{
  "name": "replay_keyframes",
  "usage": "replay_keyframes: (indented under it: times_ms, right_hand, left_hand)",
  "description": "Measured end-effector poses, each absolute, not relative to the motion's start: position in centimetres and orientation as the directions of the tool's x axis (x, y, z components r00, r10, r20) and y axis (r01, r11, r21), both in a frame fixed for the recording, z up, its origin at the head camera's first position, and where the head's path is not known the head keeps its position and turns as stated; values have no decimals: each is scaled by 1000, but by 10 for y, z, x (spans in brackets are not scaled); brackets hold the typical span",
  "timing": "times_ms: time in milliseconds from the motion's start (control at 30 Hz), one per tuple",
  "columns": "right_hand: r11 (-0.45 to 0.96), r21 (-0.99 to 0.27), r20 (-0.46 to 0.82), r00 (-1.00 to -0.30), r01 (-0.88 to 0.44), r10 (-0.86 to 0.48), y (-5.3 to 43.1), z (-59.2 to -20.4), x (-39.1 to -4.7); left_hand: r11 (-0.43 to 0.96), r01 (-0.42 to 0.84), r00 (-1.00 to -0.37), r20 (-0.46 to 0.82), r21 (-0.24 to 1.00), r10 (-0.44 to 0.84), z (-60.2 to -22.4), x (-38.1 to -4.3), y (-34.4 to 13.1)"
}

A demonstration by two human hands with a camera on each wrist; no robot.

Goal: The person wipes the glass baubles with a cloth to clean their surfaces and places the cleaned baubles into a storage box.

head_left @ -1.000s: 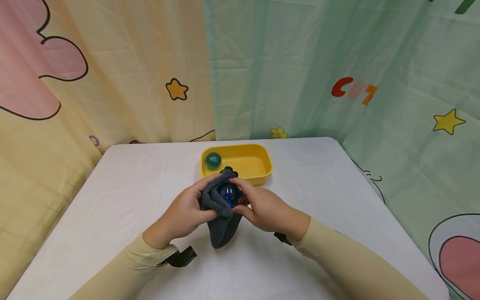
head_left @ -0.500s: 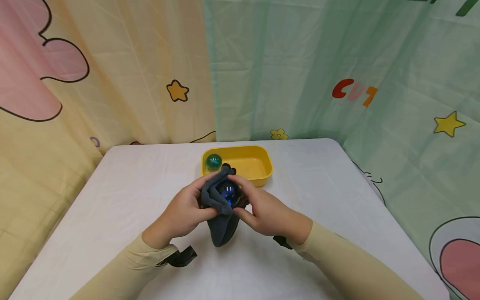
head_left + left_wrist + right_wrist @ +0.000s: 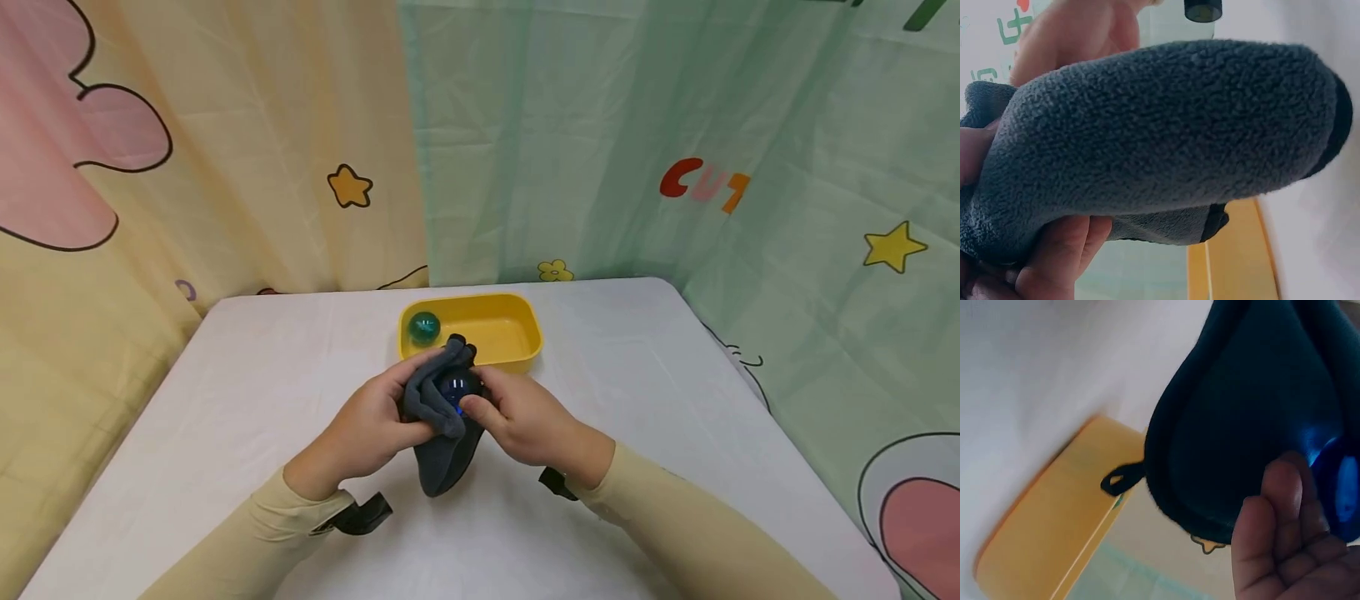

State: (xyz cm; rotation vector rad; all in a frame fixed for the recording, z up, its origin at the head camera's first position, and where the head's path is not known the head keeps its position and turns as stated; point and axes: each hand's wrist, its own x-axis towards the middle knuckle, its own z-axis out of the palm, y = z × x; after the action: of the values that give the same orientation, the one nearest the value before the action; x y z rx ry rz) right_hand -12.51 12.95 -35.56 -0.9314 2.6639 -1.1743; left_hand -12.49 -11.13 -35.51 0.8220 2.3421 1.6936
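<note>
“Right hand (image 3: 527,418) is now bringing its thumb further over the blue ball (image 3: 454,387).”
“So it's grasping that?”
“Pinching it, from four o'clock, while the left hand (image 3: 367,427) is gripping the grey cloth (image 3: 444,461) from eight.”
“Where's the ball sitting?”
“It's nestling in the cloth's fold; the yellow tray (image 3: 498,337) is lying at twelve o'clock, holding a green ball (image 3: 424,328) at its nine.”

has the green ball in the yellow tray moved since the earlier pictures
No. In the head view, the green ball sits at the same spot near the left end of the yellow tray, with no visible shift either way.
</note>
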Motion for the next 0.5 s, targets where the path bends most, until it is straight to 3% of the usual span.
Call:
replay_keyframes:
  times_ms: [200,500]
  right_hand:
    - [498,-680,139,-761,-538,-634,131,-354,-123]
    - [656,-352,197,-738,-668,-646,139,-355,-128]
  left_hand:
    - [208,347,-842,206,915,499,-357,-127,-113]
    - [198,337,-833,194,920,518,-357,-128,-108]
